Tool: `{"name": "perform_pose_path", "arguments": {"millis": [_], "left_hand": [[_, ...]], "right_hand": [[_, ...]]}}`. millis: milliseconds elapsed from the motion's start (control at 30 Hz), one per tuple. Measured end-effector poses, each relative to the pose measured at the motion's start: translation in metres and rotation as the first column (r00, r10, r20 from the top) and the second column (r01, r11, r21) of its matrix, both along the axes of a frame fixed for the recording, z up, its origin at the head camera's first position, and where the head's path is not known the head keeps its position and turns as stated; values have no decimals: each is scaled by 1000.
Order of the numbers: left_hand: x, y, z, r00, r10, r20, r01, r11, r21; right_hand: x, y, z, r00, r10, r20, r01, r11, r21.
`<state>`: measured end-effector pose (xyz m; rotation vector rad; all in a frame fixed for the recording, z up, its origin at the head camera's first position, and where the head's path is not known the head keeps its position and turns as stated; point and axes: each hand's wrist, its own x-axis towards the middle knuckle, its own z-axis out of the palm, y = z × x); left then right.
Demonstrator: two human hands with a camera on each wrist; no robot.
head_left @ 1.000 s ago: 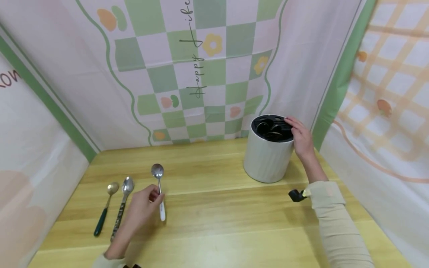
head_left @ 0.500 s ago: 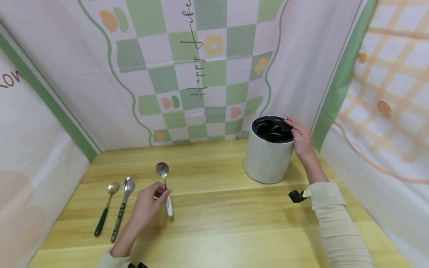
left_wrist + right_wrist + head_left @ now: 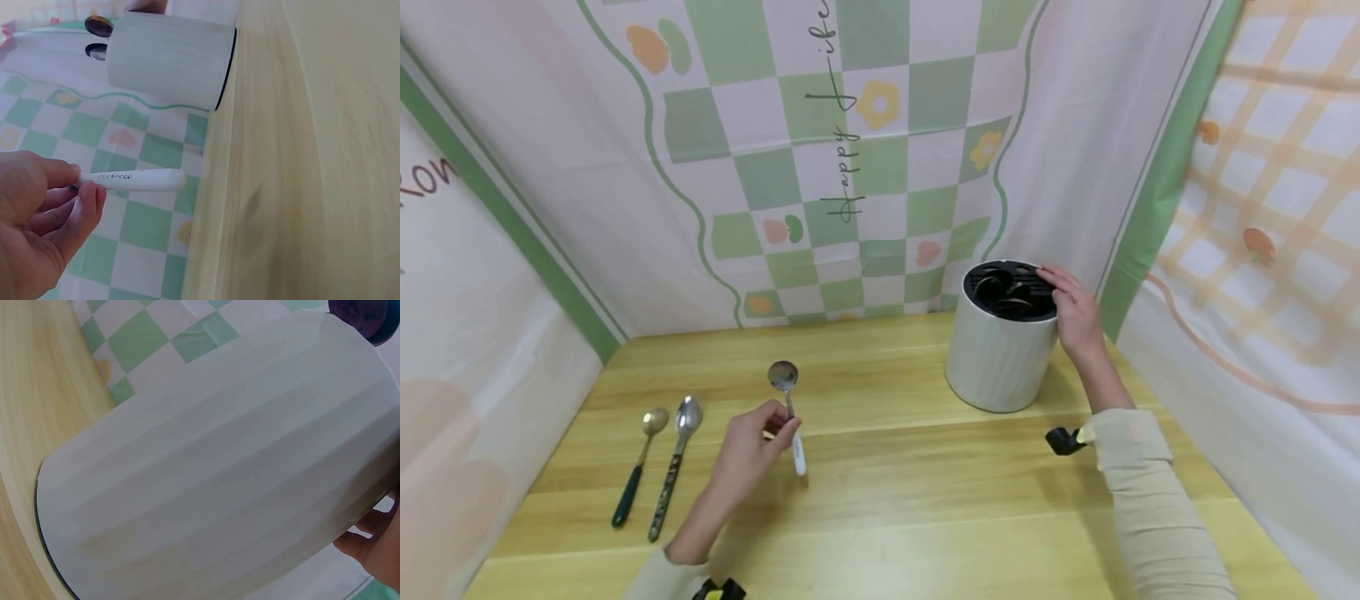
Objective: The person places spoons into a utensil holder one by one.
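Note:
A spoon with a white handle (image 3: 798,456) and round metal bowl (image 3: 783,375) is pinched between the thumb and fingers of my left hand (image 3: 752,446), bowl pointing away, above the table. In the left wrist view, dark lettering shows on the handle (image 3: 140,180). My right hand (image 3: 1077,315) rests against a white ribbed utensil holder (image 3: 1000,362), its fingers laid over the right rim. Black slots fill the holder's top (image 3: 1015,279), with several spoon bowls (image 3: 98,26) sticking out. In the right wrist view, the holder hides part of the right hand (image 3: 381,550).
Two more spoons lie at the left of the wooden table (image 3: 880,517): a gold spoon with a dark green handle (image 3: 627,497) and a silver spoon with a patterned dark handle (image 3: 666,496). A checked cloth (image 3: 880,167) hangs behind the table, with more cloth on both sides.
My left hand has moved a little to the right and away from me, carrying the white-handled spoon farther from the two lying spoons. The right hand and utensil holder have stayed in place.

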<state>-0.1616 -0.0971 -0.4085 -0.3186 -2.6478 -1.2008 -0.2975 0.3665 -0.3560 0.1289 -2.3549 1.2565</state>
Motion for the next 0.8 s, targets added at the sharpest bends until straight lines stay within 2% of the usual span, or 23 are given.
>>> {"name": "perform_pose_path", "arguments": {"millis": [233, 533, 800], "left_hand": [[-2, 6, 0, 998, -29, -50, 31, 999, 37], [-3, 14, 2, 998, -34, -55, 38, 997, 73], [-8, 24, 2, 994, -64, -86, 73, 992, 99]], "right_hand": [[0, 0, -1, 1000, -8, 1, 8, 1000, 0], [1, 0, 2, 1000, -11, 7, 11, 1000, 19], [2, -1, 2, 1000, -10, 11, 10, 1000, 18]]}}
